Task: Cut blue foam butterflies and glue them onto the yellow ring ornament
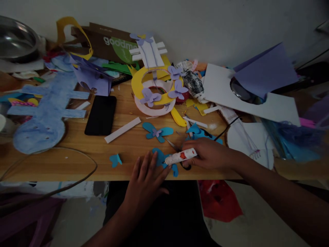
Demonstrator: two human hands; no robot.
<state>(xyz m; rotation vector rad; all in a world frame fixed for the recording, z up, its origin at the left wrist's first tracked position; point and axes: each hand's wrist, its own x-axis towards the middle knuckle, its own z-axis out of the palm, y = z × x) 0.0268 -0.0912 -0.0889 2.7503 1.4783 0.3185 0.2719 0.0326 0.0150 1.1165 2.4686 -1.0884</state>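
My left hand (146,180) lies flat with fingers spread, pressing on a blue foam butterfly cut-out (161,159) at the front edge of the wooden table (77,161). My right hand (209,154) is closed around a white glue tube with a red label (180,156), its tip pointing left at the blue cut-out. Scissors (177,149) lie partly hidden beneath the tube and my right hand. Another blue butterfly with a small purple middle (157,132) rests just beyond.
A black phone (101,115), a white foam strip (122,129) and a small blue scrap (115,160) lie left of my hands. A yellow-and-white ring craft with purple butterflies (156,91) stands behind. White and purple sheets (257,89) cover the right; a big blue cut-out (46,113) the left.
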